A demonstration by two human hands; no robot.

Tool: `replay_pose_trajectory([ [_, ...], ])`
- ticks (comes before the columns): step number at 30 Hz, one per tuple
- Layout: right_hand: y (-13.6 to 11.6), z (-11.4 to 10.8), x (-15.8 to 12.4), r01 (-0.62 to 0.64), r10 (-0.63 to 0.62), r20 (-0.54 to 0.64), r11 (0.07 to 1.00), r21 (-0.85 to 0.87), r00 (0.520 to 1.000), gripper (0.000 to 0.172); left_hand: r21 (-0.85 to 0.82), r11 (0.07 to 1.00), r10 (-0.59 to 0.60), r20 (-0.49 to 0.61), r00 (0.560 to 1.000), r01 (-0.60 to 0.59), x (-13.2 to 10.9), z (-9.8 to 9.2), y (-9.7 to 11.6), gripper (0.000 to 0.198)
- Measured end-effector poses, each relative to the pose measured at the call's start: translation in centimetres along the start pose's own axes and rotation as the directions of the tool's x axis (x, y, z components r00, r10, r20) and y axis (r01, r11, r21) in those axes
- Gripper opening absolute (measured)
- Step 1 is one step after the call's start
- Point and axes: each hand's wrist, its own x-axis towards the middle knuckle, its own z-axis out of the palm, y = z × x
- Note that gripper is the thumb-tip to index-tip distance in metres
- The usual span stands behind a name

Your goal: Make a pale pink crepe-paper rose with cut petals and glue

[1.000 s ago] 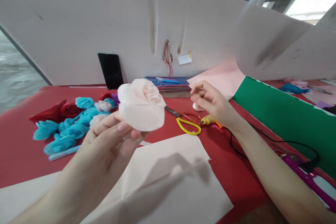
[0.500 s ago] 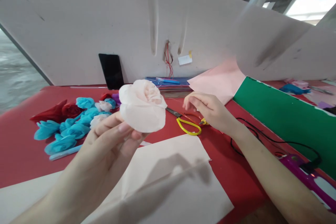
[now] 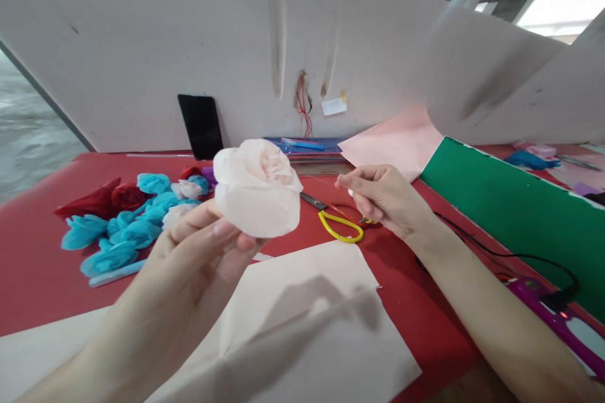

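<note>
A pale pink paper flower (image 3: 258, 198) with large rounded petals is pinched by its underside between the thumb and fingers of my left hand (image 3: 203, 258). It is held up above the table. My right hand (image 3: 385, 198) is apart from the flower, to its right, with thumb and forefinger pressed together. A small white spot shows by its fingers, and what it holds, if anything, I cannot make out. Scissors (image 3: 340, 227) with yellow handles lie just below and left of that hand, one handle partly hidden behind it.
White paper sheets (image 3: 307, 327) cover the red table's (image 3: 42, 264) front. Blue paper flowers (image 3: 137, 233) and red ones (image 3: 127, 195) are piled left. A phone (image 3: 201, 127) leans on the wall. Right are a green board (image 3: 515, 220), a black cable (image 3: 510, 254) and a purple device (image 3: 551, 321).
My right hand has turned and lifted slightly from beside the scissors, its thumb and forefinger now together and pointing left. The flower in my left hand has barely moved.
</note>
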Motion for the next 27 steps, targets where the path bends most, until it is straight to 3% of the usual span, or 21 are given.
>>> replay_pose_trajectory([
  [4, 0.1, 0.1, 0.6, -0.069, 0.070, -0.003, 0.987, 0.147, 0.998, 0.036, -0.017, 1.000, 0.006, 0.008, 1.000, -0.006, 0.1, -0.2, 0.1, 0.025],
  [11, 0.3, 0.0, 1.6, -0.213, 0.211, 0.041, 0.930, 0.301, 0.977, 0.039, -0.024, 1.000, -0.010, -0.026, 1.000, 0.009, 0.1, 0.0, 0.1, 0.026],
  [18, 0.4, -0.1, 1.3, -0.220, 0.197, 0.108, 0.936, 0.275, 0.974, 0.032, -0.014, 1.000, -0.008, -0.011, 1.000, 0.007, 0.0, 0.0, 0.2, 0.028],
  [27, 0.7, -0.6, 0.9, -0.100, 0.082, 0.112, 0.981, 0.165, 0.990, 0.022, -0.019, 0.999, -0.032, -0.060, 0.998, 0.030, 0.0, -0.1, 0.1, 0.029],
])
